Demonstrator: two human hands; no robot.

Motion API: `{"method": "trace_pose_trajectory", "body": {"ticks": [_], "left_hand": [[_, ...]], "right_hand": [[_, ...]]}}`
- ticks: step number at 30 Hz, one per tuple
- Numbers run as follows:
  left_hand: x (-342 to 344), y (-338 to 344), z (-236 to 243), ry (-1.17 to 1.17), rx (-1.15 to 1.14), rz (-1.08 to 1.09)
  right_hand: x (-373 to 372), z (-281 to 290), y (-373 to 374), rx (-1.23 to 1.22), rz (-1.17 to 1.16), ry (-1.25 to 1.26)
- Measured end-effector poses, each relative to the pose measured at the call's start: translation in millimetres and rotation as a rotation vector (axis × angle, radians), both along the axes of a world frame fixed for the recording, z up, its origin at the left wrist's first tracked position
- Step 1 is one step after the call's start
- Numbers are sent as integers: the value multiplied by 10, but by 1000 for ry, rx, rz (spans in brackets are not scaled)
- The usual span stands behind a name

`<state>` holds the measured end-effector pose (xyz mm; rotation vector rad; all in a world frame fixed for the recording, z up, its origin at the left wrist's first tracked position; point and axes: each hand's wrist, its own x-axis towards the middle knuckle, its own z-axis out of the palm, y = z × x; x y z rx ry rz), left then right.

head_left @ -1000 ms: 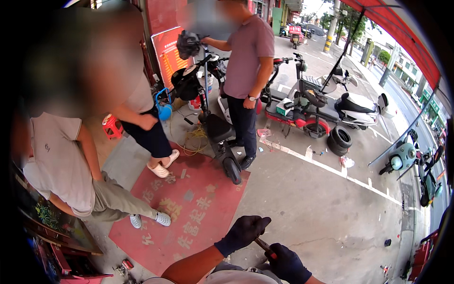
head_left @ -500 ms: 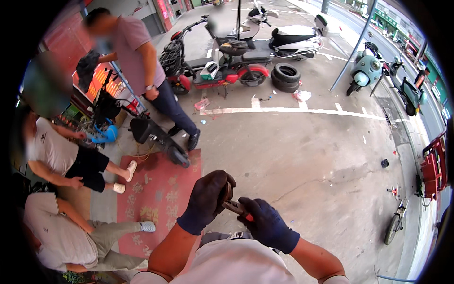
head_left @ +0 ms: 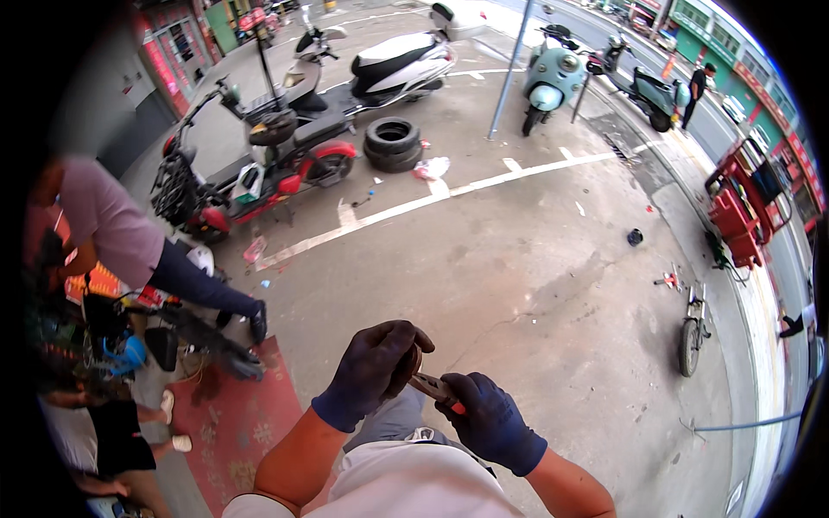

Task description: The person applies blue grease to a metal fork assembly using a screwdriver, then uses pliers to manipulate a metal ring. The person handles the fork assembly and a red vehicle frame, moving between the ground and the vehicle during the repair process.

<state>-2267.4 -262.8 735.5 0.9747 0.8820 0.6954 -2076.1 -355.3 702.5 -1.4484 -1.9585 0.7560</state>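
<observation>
In front of my chest, both hands wear dark blue work gloves. My left hand [head_left: 367,375] is closed around a brownish, rusty-looking round part [head_left: 417,361]; most of it is hidden by the fingers. My right hand [head_left: 495,423] grips pliers [head_left: 438,392] with red handles. The pliers' metal jaws point left and meet the edge of the round part; whether they bite on it I cannot tell.
Stacked tyres [head_left: 393,145] stand ahead beside a red electric scooter [head_left: 332,162]. A pale blue scooter [head_left: 553,79] is parked beyond a blue pole [head_left: 511,69]. Left are a red mat [head_left: 233,432] and a person in a pink shirt [head_left: 117,220]; right, a loose wheel [head_left: 689,345].
The view has turned to the right, so the scooters, tyres and people sit further left in it. Both hands keep their holds, with the pliers still against the round part.
</observation>
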Motion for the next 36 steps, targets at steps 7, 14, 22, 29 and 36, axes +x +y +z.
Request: {"method": "trace_pose_trajectory", "body": {"ticks": [7,14,22,29,36], "left_hand": [[1383,1258,-121,30,266,-255],[2943,2323,-163,50,319,-476],[4392,3460,-287,-309,-227,-745],[5925,4107,-152,-129,153,-640],[7313,4959,-292,105,284,-762]], "right_hand": [[947,11,756,0,-330,-204],[1886,36,1470,-12,-690,-370],[3457,-183,2344,149,-875,-423],[5260,-215,3078,-309,-942,1100],[6913,247,4295,-391,-740,1104]]}}
